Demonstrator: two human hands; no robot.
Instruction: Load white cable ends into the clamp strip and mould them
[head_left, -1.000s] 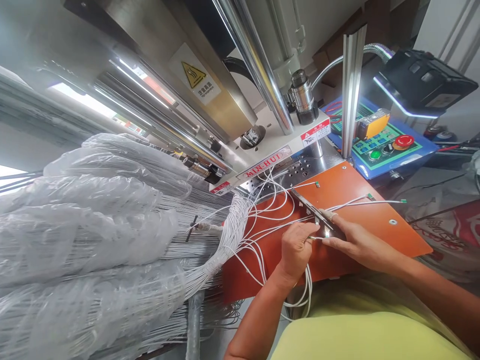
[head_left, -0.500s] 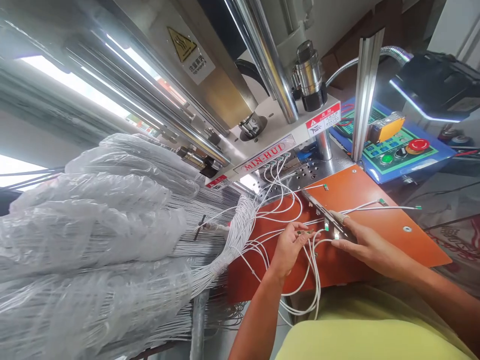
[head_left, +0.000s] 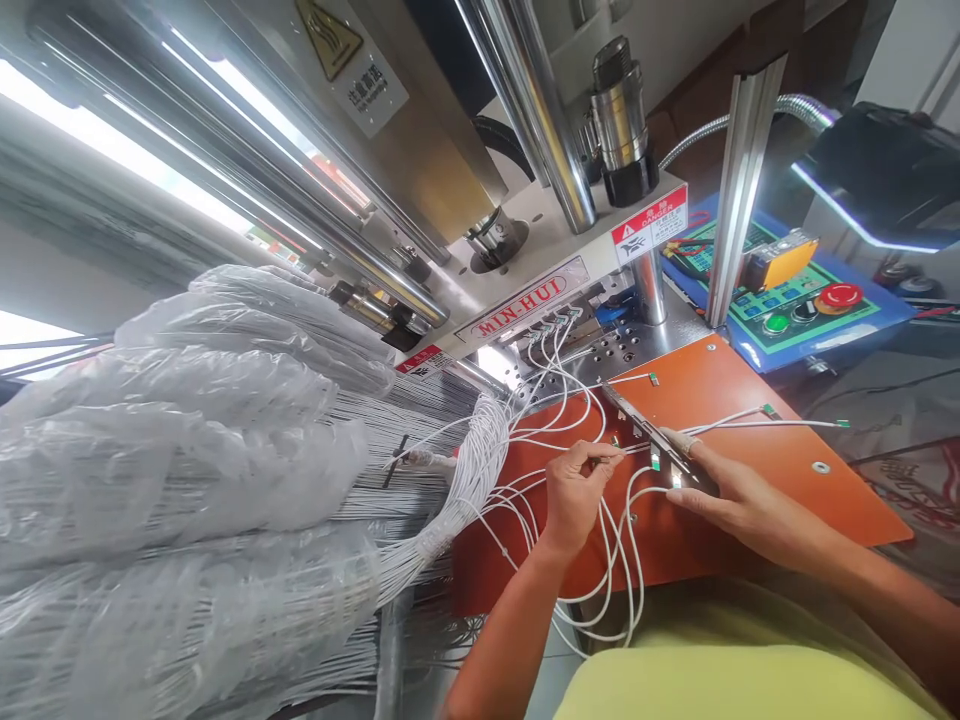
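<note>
My right hand [head_left: 739,500] grips the near end of a long, narrow metal fixture plate [head_left: 637,418], thumb on one side and fingers on the other. The plate lies slanted above the orange board [head_left: 757,500]. Small green connector ends of white cables sit along its left edge, one white cable [head_left: 634,500] curving down from it. To the left of the plate, my left hand [head_left: 576,492] is closed in a pinch on a white cable near its end; the tip is mostly hidden by the fingers. A green cable tip shows just above those fingers.
A press machine [head_left: 517,305] stands ahead, with cable ends in a row under its head. Bundled white cables [head_left: 480,460] and plastic-wrapped bundles [head_left: 187,440] fill the left. Loose cables with green ends lie on the board's right. A control box [head_left: 825,330] with a red button stands beyond.
My left hand has moved slightly up and turned, its fingers now closer over the cable end. My right hand still holds the plate. The camera view has shifted a little.
</note>
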